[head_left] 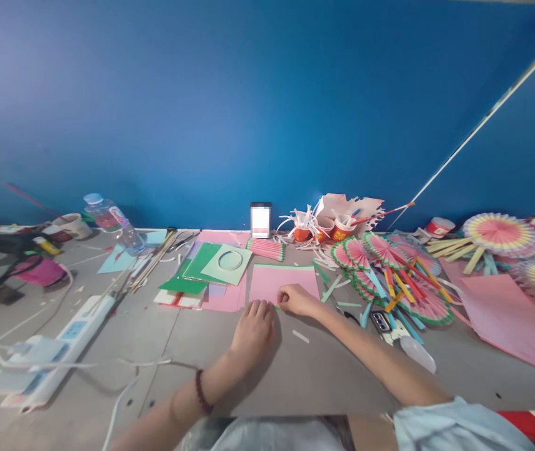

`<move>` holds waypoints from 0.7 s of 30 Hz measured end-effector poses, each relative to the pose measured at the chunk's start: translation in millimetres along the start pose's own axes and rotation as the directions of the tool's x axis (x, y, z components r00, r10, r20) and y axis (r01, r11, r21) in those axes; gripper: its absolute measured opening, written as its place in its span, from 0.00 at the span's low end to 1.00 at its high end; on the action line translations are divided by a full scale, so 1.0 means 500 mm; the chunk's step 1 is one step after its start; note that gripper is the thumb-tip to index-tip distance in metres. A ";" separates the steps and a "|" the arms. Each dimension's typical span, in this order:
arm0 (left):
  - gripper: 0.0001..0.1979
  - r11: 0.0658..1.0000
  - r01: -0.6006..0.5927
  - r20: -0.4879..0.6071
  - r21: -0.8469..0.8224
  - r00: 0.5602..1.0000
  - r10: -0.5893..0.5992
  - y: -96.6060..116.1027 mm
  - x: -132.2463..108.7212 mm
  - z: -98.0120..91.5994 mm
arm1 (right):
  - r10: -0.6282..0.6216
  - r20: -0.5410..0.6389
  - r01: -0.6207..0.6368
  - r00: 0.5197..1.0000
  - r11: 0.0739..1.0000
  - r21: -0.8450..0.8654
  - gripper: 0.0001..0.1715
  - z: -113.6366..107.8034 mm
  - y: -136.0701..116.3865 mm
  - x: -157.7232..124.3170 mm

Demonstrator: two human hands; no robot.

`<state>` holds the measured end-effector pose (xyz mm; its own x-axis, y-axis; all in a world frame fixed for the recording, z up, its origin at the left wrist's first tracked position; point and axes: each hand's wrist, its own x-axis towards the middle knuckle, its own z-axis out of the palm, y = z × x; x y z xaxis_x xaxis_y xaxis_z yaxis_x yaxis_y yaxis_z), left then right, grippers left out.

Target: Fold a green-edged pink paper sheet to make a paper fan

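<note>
A pink paper sheet (pixel 282 280) with a green strip along its far edge lies flat in front of me. My left hand (pixel 254 322), a dark beaded bracelet on its wrist, has its fingers curled over the sheet's near left edge. My right hand (pixel 297 299) is closed in a pinch at the near edge, just right of the left one. A bit of green shows between the hands. The fingertips and the exact grip are partly hidden. A small white paper strip (pixel 301 336) lies on the table below the right hand.
Green sheets (pixel 192 286) and a round ring (pixel 230 260) lie left of the sheet. Pleated paper rosettes (pixel 430 308) and a pink stack (pixel 514 316) are at right. Paper cups (pixel 344 227) and a lit phone (pixel 260 220) stand behind. At left are a power strip (pixel 72 341) and a tilted bottle (pixel 112 220).
</note>
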<state>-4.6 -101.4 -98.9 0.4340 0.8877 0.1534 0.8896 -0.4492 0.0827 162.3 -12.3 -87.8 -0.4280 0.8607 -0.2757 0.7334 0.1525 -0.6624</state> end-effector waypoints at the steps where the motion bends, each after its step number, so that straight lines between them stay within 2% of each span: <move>1: 0.20 1.000 0.002 0.001 0.016 1.000 -0.002 0.001 0.003 0.004 | 0.000 -0.003 0.000 1.000 1.000 0.000 0.08 0.000 -0.001 -0.001; 10: 0.24 1.000 0.006 -0.102 0.021 0.995 -0.004 0.002 -0.023 0.045 | 0.011 0.031 -0.012 0.999 1.000 0.014 0.07 -0.005 0.011 0.004; 21: 0.26 1.000 -0.007 -0.059 0.025 0.998 0.008 0.004 -0.021 0.037 | 0.041 0.079 -0.042 0.996 0.999 0.010 0.08 -0.036 0.046 -0.024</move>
<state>-4.8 -109.6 -118.7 0.4320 0.8767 0.2115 0.8901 -0.4523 0.0568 194.0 -10.5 -87.0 -0.4381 0.8251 -0.3568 0.7451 0.1113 -0.6576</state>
